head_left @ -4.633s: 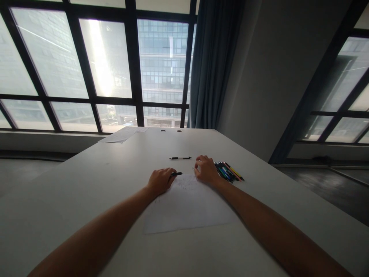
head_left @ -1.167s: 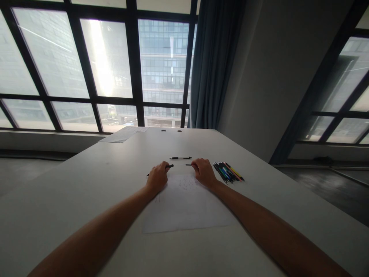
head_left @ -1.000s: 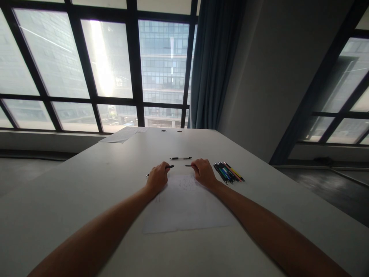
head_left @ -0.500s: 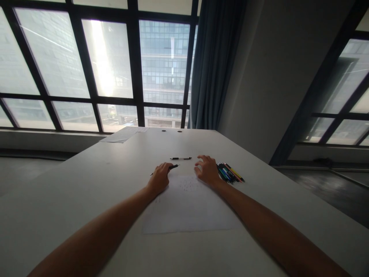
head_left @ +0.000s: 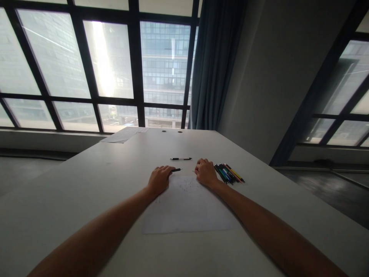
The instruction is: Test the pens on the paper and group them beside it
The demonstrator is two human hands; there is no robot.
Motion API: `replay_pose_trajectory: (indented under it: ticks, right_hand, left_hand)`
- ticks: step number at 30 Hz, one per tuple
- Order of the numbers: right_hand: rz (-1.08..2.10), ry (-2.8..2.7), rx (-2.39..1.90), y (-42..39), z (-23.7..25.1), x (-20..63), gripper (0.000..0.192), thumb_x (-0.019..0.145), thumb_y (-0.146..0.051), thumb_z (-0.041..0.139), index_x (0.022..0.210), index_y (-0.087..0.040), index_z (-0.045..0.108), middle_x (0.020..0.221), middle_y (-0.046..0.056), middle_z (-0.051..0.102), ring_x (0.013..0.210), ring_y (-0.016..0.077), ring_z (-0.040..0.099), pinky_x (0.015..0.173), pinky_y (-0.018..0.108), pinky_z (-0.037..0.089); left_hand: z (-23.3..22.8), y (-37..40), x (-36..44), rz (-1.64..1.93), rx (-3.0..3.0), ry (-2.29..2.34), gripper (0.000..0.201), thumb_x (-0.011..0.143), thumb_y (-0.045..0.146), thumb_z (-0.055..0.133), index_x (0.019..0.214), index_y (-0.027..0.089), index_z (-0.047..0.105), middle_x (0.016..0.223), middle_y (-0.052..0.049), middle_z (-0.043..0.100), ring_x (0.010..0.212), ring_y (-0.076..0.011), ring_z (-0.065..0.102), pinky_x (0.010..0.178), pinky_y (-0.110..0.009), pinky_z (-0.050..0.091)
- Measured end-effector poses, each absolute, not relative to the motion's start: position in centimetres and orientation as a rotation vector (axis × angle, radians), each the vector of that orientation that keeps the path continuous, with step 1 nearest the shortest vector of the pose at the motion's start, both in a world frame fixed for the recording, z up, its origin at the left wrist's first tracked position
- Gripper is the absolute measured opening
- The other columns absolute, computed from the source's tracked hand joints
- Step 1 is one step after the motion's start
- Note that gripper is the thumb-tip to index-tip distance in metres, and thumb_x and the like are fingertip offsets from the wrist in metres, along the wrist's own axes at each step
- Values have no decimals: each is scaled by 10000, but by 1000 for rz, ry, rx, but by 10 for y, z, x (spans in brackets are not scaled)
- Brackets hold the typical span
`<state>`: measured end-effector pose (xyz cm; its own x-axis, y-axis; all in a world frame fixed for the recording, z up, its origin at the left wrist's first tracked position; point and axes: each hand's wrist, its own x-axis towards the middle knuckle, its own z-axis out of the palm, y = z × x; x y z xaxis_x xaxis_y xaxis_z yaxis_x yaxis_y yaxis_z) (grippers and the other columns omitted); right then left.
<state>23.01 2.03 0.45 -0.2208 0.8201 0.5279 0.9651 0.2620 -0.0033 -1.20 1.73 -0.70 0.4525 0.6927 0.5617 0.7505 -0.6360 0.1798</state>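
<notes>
My left hand (head_left: 159, 180) is closed around a black pen (head_left: 176, 169), whose thin tip points right, above the top edge of a white sheet of paper (head_left: 190, 215). Faint scribbled marks lie near the sheet's upper middle. At the sheet's upper right, my right hand (head_left: 205, 172) has its fingers curled together. A tiny pale tip pokes out to the left of those fingers; what it belongs to is hidden. A pen with a black-and-white barrel (head_left: 181, 159) lies flat beyond both hands. Just right of my right hand is a bunch of coloured pens (head_left: 229, 173).
The white table (head_left: 121, 215) stretches away toward the windows. More papers (head_left: 119, 135) lie at its far left edge, and two dark round spots (head_left: 163, 131) mark the far end. A blue curtain (head_left: 210, 69) hangs behind.
My right hand has come down slightly, and its spread fingers have curled together. The black pen in my left hand has turned a little flatter and shifted slightly right.
</notes>
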Motion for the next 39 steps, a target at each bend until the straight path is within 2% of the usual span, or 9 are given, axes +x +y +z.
replay_pose_trajectory:
  ticks: [5,20,27,29,32,35,37,39]
  right_hand:
    - [-450,-2139,-1315,12,8,219,129,876,-106,518,849,-167,627,968,75,613,915,196,512,792,330,317]
    - [-491,-2187,-1019,9,4,209,170,950,-180,467,840,-167,597,898,66,609,860,187,510,759,333,323]
    - [-428,-2210,-910,9,2,205,244,989,-285,423,901,-176,623,934,72,628,882,189,533,787,337,350]
    - [-372,-2144,-959,11,3,208,259,995,-315,408,993,-174,625,993,83,636,920,193,549,801,333,364]
    - [-351,-1974,-1214,17,4,220,271,991,-260,381,1080,-161,616,1049,96,640,969,206,556,835,338,369]
    - [-390,-1962,-1490,26,1,236,256,932,-218,479,1133,-163,627,1097,104,635,1025,236,538,862,347,365]
    - [-358,-2037,-1606,32,-3,245,244,906,-222,523,1105,-173,657,1091,107,638,1023,240,542,851,336,378]
    - [-266,-2083,-1667,36,-8,250,199,908,-211,517,981,-170,697,1018,104,655,970,220,569,823,308,398]
  left_hand:
    - [-8,17,-12,-903,-2567,-1333,285,918,154,476,1149,243,617,1043,-36,706,928,-202,653,820,-330,489]
    - [-9,18,-12,-937,-2644,-1235,301,909,142,492,1154,238,637,1071,-36,709,948,-199,662,843,-335,514]
    - [-13,22,-13,-1003,-2733,-1068,306,910,136,488,1172,219,624,1057,-46,706,953,-193,651,857,-335,510]
    - [-13,22,-13,-1005,-2736,-1058,306,910,130,481,1170,207,622,1047,-53,705,942,-196,651,854,-337,511]
    - [-14,23,-12,-995,-2720,-1056,304,910,125,474,1165,201,621,1023,-54,706,915,-200,652,838,-343,514]
    - [-15,23,-11,-987,-2703,-1062,301,907,122,478,1158,203,624,1016,-52,706,909,-198,652,831,-337,513]
    - [-15,23,-11,-976,-2694,-1071,298,905,122,482,1151,206,627,1017,-50,707,910,-198,652,831,-337,512]
    - [-14,22,-11,-969,-2682,-1082,296,903,122,486,1147,210,629,1017,-50,707,912,-198,652,826,-336,512]
